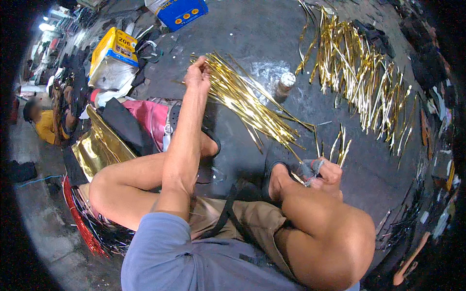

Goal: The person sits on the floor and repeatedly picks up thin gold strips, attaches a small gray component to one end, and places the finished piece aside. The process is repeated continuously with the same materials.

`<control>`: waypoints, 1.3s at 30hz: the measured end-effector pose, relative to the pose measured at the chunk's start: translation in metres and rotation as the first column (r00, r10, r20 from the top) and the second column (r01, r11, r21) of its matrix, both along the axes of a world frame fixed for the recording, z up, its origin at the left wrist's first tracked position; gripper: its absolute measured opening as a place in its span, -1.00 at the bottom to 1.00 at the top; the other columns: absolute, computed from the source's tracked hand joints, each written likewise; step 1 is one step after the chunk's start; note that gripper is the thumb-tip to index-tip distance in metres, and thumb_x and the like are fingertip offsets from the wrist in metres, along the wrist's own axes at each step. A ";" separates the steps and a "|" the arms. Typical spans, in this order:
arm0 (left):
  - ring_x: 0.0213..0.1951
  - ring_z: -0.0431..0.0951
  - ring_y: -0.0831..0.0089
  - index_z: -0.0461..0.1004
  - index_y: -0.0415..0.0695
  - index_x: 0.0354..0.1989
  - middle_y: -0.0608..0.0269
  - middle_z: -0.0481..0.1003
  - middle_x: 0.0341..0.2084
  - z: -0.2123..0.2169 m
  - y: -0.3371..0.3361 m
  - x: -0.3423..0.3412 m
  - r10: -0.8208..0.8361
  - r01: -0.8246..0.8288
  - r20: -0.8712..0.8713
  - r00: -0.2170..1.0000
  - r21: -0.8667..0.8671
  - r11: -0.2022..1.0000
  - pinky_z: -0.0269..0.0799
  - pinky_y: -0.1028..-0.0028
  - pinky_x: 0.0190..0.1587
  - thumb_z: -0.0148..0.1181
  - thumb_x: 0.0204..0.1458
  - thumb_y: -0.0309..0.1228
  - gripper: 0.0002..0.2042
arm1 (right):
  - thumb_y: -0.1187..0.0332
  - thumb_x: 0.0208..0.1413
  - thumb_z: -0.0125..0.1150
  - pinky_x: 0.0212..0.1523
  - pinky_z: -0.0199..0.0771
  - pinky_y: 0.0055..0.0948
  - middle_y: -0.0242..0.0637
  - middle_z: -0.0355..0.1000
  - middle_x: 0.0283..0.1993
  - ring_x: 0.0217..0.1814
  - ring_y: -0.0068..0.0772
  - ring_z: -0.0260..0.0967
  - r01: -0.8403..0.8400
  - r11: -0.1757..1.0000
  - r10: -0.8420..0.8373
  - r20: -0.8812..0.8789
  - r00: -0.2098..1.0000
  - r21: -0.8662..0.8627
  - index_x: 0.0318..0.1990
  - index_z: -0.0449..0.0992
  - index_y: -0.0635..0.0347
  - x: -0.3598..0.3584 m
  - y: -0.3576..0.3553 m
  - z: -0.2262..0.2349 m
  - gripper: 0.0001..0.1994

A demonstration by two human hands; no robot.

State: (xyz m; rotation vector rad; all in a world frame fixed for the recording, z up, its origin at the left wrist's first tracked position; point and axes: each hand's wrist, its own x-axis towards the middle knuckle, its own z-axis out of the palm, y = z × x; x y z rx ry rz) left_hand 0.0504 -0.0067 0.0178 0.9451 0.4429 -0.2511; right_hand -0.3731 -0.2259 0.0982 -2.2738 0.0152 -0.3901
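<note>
Bundle of gold strips (247, 99): a loose sheaf of thin, shiny ribbons, spread slantwise over the dark floor (242, 36) between the two hands, its far end at the left hand and its near end trailing toward the right. The left hand (197, 75) grasps that far end, fingers bent and closed around it; the arm reaches forward almost straight, passing over the left leg. The right hand (326, 177) lies lower and nearer the body, just beyond the right shin, fingers curled inward, knuckles uppermost, a grey wrapping (310, 168) about the digits. Its forearm is hidden by the leg; whether the curled fingers grip a strip cannot be told. A few short gold strips (342, 148) stand out just beyond the right hand. Farther forward of it lies a wide pile of gold strips (361, 77), fanned on the floor. A short, whitish-topped cylinder (285, 83) stands between the left hand and this pile. To the left of the left hand is a yellow box (114, 51); beyond that hand, a blue box (182, 14). Nearer the body, left of the left forearm, lie a pink bag (147, 119) and a gold sheet (99, 148).
</note>
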 end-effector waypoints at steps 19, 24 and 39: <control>-0.61 0.30 0.47 0.37 -0.11 -0.42 0.33 0.34 -0.61 -0.077 0.055 0.026 0.098 0.003 -0.127 0.987 0.625 0.780 0.28 0.49 -0.56 0.23 0.17 -0.26 -0.77 | 0.37 -0.05 0.27 -0.35 0.44 -0.02 0.02 0.45 -0.41 -0.36 0.19 0.44 0.469 0.868 -0.410 -0.299 0.862 0.165 -0.38 0.47 0.26 -0.053 0.044 -0.127 -0.85; -0.16 0.44 0.12 0.38 -0.32 0.06 0.00 0.41 -0.18 -0.050 0.021 -0.026 0.278 -0.375 0.397 0.875 0.918 -0.132 0.44 0.19 -0.05 0.45 -0.05 -0.17 -0.40 | 0.45 -0.07 0.27 -0.28 0.42 -0.10 -0.04 0.47 -0.34 -0.30 -0.05 0.47 0.974 0.224 -0.943 -0.242 0.228 0.046 -0.31 0.48 0.29 -0.089 -0.002 -0.194 -0.83; -0.26 0.62 0.22 0.62 -0.22 -0.26 0.03 0.62 -0.34 -0.039 -0.189 -0.316 -0.991 0.540 0.130 0.026 0.832 0.123 0.49 0.33 -0.14 0.13 0.08 -0.42 -0.81 | 0.20 0.13 0.20 -0.05 0.51 -0.02 0.04 0.57 -0.17 -0.10 0.06 0.56 0.952 0.181 -0.889 -0.455 0.052 -0.245 0.14 0.22 0.34 -0.054 -0.141 -0.161 -0.47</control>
